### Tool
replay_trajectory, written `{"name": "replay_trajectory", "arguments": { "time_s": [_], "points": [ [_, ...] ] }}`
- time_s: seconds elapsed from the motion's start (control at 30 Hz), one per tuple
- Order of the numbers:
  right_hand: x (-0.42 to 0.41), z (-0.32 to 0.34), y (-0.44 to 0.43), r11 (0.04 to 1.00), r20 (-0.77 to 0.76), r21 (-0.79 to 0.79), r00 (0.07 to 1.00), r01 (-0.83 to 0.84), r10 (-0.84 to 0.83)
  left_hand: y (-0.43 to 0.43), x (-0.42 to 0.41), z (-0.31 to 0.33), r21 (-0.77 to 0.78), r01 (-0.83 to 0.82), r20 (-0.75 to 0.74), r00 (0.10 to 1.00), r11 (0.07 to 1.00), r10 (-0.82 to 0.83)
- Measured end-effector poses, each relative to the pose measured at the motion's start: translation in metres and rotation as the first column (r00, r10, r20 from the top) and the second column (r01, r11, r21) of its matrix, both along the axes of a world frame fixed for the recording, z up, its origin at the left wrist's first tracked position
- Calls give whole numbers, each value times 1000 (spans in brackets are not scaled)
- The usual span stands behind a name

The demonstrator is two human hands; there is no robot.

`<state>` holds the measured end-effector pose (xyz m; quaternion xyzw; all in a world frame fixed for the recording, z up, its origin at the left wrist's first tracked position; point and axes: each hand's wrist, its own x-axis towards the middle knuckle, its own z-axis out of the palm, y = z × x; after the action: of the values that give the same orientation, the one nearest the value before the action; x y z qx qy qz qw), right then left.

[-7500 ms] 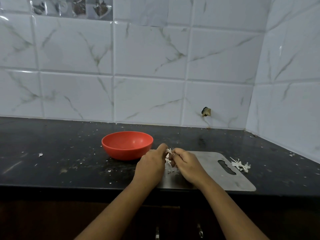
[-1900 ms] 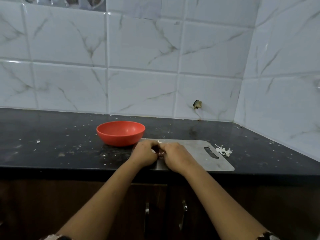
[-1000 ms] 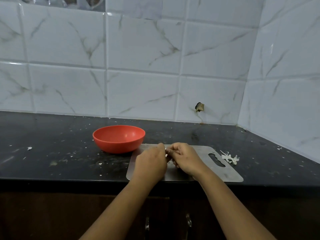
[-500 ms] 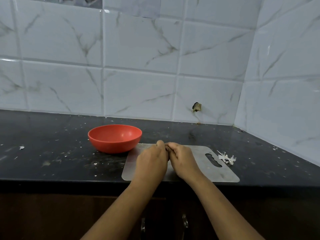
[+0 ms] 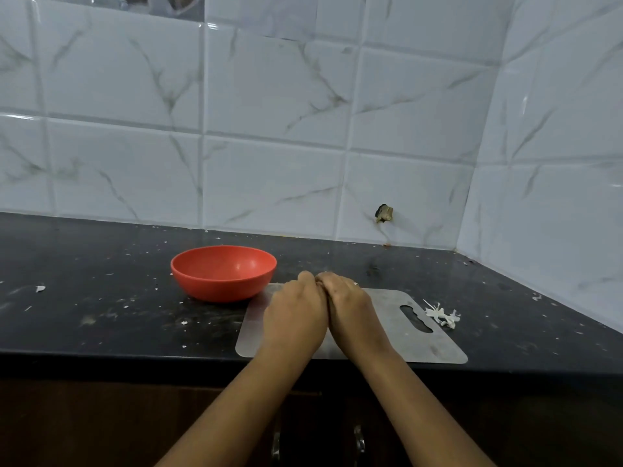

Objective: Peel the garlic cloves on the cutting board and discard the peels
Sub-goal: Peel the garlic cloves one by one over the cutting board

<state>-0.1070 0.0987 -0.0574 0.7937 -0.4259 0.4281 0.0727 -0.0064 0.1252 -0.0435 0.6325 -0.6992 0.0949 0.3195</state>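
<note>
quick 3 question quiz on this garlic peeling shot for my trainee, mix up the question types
1. True or false: the peel pile lies inside the red bowl.
2. Which end of the cutting board has the handle slot? A) left B) right C) near edge
3. What do the left hand and right hand hold?
Key: 1 false, it lies on the counter beside the board's right end. 2 B. 3 Cannot tell: the hands hide it.
</note>
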Motion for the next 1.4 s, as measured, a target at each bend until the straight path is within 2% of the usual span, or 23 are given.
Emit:
{"name": "replay_trajectory", "arguments": {
  "time_s": [0.1, 0.2, 0.33, 0.43, 0.5, 0.57, 0.67, 0.8, 0.93, 1.07, 1.13, 1.2, 1.3, 1.4],
  "points": [
    [3, 3, 2, 988, 223, 125, 973, -93, 63, -3, 7, 4, -6, 122, -265, 957, 992, -119],
    [-1, 2, -2, 955, 494, 171, 859, -244, 131, -12, 11, 2, -61, 268, -449, 853, 962, -266],
    [-9, 4, -4, 869, 734, 234, 666, -436, 136, -14, 12, -2, -77, 454, -696, 613, 888, -374],
    [-9, 6, 1, 788, 867, 205, 481, -580, 128, -13, 9, -6, -151, 462, -830, 421, 874, -366],
    [-11, 7, 2, 760, 902, 194, 417, -621, 111, -15, 9, -9, -200, 449, -865, 336, 871, -372],
    [-11, 7, 2, 757, 905, 194, 412, -624, 108, -18, 10, -13, -234, 423, -849, 350, 875, -396],
    [-10, 6, 1, 796, 875, 201, 469, -571, 115, -21, 10, -15, -255, 356, -807, 433, 899, -401],
    [-9, 3, -3, 837, 828, 218, 549, -503, 115, -22, 11, -15, -270, 280, -790, 482, 921, -379],
    [-8, 1, -4, 793, 849, 250, 520, -556, 98, -21, 9, -18, -240, 314, -778, 504, 918, -376],
    [-8, 1, -5, 768, 828, 305, 555, -563, 78, -25, 13, -18, -237, 281, -682, 633, 930, -365],
    [-7, 1, -6, 775, 784, 355, 618, -523, 58, -26, 18, -18, -229, 264, -596, 723, 937, -349],
    [-7, 0, -7, 803, 683, 399, 728, -443, 63, -26, 23, -18, -206, 258, -542, 773, 944, -330],
    [-8, -2, -8, 869, 488, 408, 871, -281, 53, -28, 26, -18, -191, 266, -541, 775, 945, -328],
    [-11, 0, -6, 915, 300, 371, 953, -160, 45, -30, 25, -18, -179, 291, -556, 758, 940, -341]
  ]
}}
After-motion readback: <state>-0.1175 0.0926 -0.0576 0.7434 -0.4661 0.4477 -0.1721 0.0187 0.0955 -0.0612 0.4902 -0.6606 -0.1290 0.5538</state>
